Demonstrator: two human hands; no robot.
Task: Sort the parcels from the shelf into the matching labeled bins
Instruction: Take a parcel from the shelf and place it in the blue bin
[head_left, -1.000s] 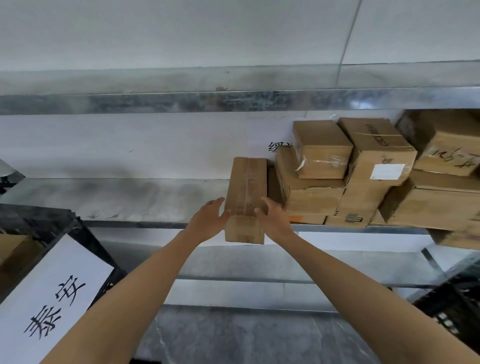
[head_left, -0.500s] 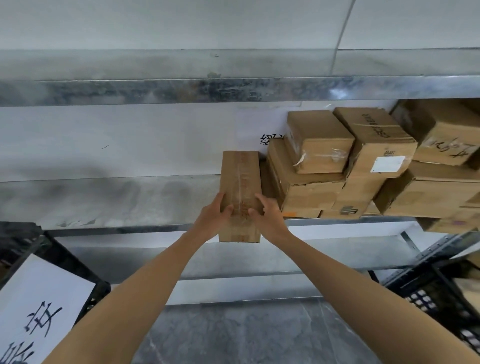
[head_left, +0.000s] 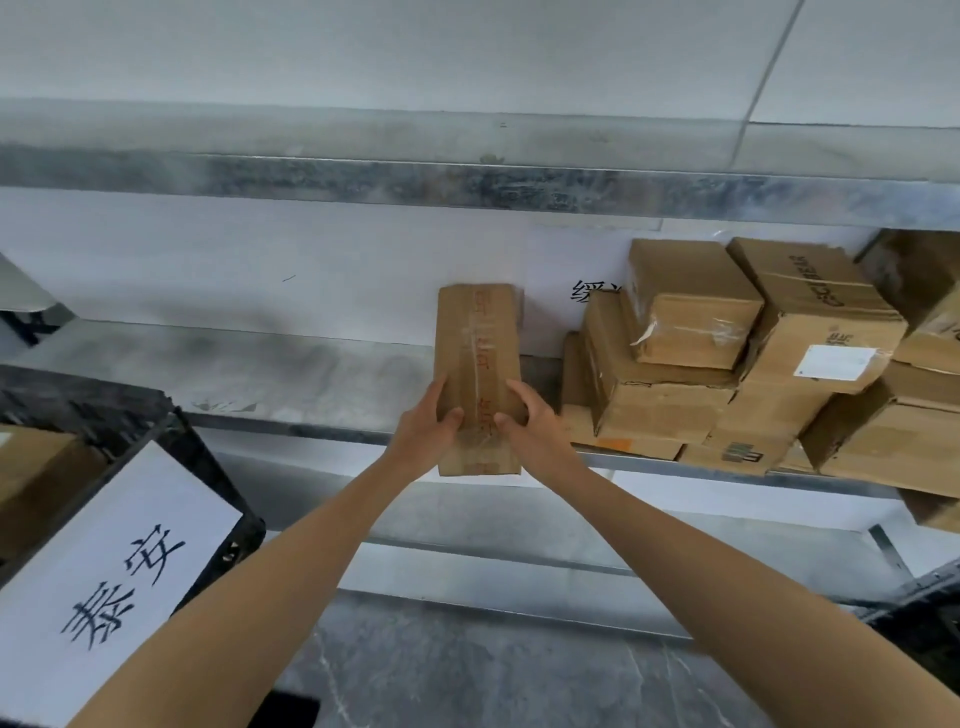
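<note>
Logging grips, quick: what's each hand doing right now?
Left hand: grips the parcel.
Right hand: grips the same parcel.

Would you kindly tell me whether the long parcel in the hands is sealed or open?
Sealed: on the long parcel, tape runs down the centre seam and the flaps lie flat.

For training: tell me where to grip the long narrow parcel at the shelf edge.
Grip the long cardboard parcel by its long sides near the front end, from the front: it points away, near end past the shelf edge, boxes beside it. Left hand, right hand hold there.
</note>
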